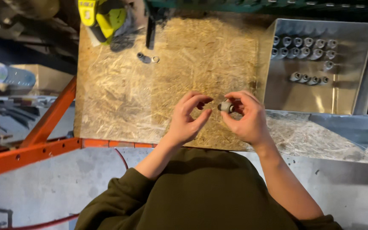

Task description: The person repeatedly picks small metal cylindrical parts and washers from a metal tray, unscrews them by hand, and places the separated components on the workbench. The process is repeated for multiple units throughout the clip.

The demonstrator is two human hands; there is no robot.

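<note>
Rough chipboard (120, 98) makes the work top, sitting on an orange metal rack (43, 127) above a grey floor. The person's right hand (245, 117) pinches a small grey fitting (225, 106) between thumb and fingertips, held just above the board. The left hand (188, 119) is beside it, with fingers curled and thumb out, holding nothing, close to the fitting but not touching it. A shiny metal tray (350, 98) on the right holds rows of fittings like it. Two small loose parts (148, 58) lie near a yellow power tool (101, 17) at the back.

The grip is only at the fingertips, so the little fitting could slip. It might then roll off the front edge and drop to the floor.
</note>
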